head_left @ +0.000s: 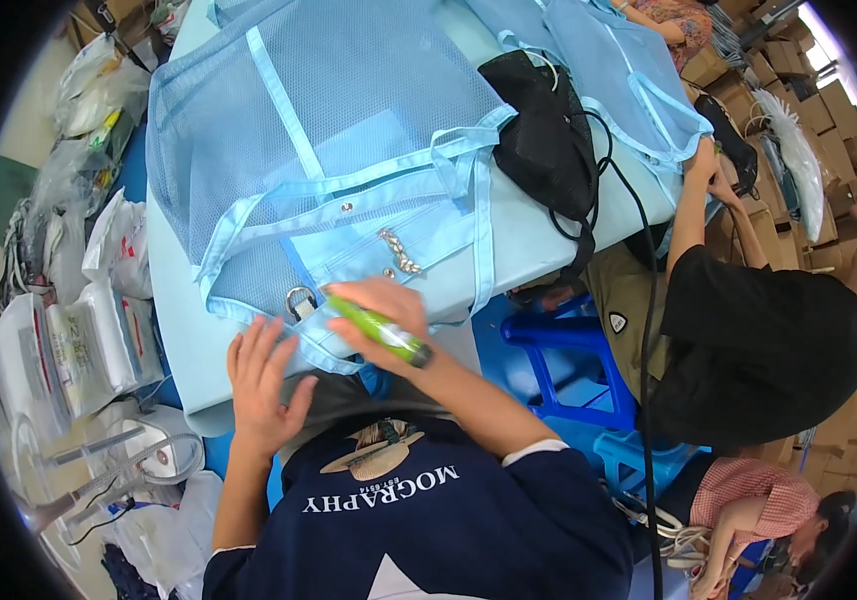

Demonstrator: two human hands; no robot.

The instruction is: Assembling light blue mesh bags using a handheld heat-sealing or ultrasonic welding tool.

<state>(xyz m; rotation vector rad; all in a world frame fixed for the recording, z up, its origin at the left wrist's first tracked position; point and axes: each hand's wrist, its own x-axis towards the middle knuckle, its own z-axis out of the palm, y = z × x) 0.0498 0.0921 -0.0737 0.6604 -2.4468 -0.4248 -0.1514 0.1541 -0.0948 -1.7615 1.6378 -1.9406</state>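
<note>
A large light-blue mesh tote bag (238, 130) lies spread on the table before me. My right hand (385, 318) is closed round a lime-green, pen-like tool (373, 325) with a dark end, at the bag's near edge; its exact kind I cannot make out. My left hand (266, 378) is open, fingers spread, with the fingertips by the bag's near left trim. Between the hands, a metal ring (300, 302) is fixed to a short strap. A small shiny metal chain (398, 250) rests on the bag's blue fabric panel, near round metal snaps (346, 208).
Beside the tote sit a black mesh drawstring bag (538, 140) and another blue mesh bag (638, 90). A co-worker in black (763, 345) works at right, past a blue stool (578, 350). A black cable (648, 400) hangs at right. Plastic-wrapped packs (98, 335) line the left.
</note>
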